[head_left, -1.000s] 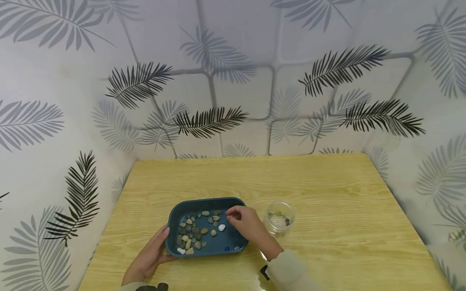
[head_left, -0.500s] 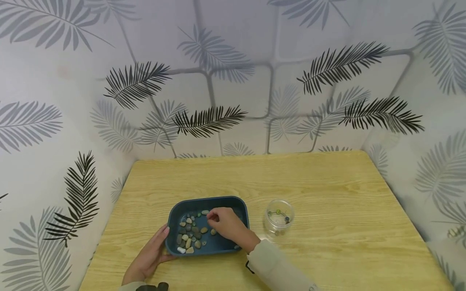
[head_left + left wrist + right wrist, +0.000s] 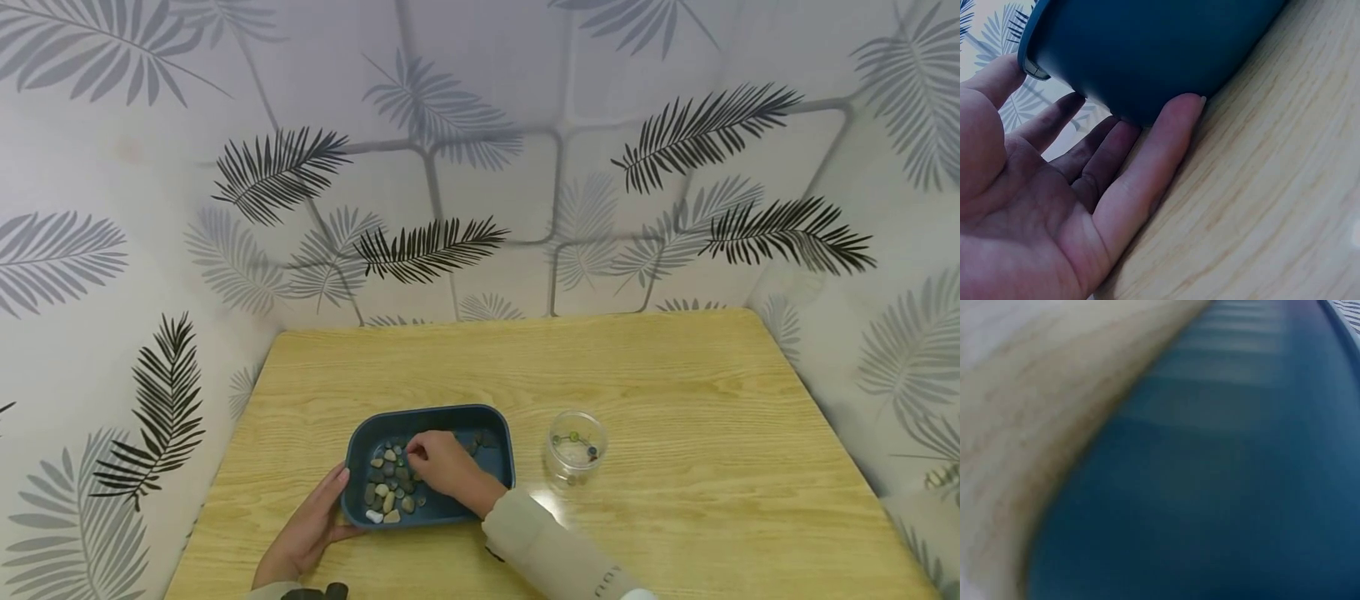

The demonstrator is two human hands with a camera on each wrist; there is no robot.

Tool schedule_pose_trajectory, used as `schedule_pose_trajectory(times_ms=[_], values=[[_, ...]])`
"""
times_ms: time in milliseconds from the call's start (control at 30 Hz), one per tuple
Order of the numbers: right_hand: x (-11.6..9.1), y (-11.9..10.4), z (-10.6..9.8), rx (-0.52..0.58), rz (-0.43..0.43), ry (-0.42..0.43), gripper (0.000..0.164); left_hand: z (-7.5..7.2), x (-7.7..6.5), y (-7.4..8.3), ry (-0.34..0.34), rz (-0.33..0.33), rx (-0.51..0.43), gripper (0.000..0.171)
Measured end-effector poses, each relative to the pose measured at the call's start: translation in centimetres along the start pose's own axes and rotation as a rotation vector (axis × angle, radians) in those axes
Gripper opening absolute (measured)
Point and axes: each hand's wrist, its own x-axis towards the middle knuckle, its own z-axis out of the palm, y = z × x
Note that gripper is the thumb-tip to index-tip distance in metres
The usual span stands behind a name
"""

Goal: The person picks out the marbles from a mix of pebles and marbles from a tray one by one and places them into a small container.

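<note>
A dark blue rectangular tray (image 3: 480, 517) holds several pebbles (image 3: 387, 502), mostly grouped at its left. My left hand (image 3: 307, 529) steadies the tray at its near left corner. In the left wrist view, the fingers (image 3: 1169, 134) curve against the outer wall of the tray (image 3: 1147, 56), with one digit up at the rim. My right hand (image 3: 442, 464) reaches into the tray over the pebbles, thumb and index finger drawn together; whether anything lies between their tips is too small to tell. Blurred tray wall (image 3: 1210, 487) fills much of the right wrist view.
Right of the tray stands a clear round jar (image 3: 576, 467) with several small coloured balls inside, yellow and blue among them. Both stand on a wood-grain table (image 3: 675, 392). A leaf-patterned backdrop (image 3: 495, 192) rises behind and at the sides.
My right hand has moved left across the tray, from its right half to the pebble group, covering some pebbles. The left hand keeps its place on the corner.
</note>
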Motion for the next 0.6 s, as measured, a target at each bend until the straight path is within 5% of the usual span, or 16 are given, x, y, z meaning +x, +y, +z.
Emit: schedule_pose_trajectory(times_ms=[600], values=[[0.9, -0.1, 2.6, -0.169, 0.016, 0.008, 0.024, -0.1, 0.1, 0.0, -0.033, 0.005, -0.008, 0.059]])
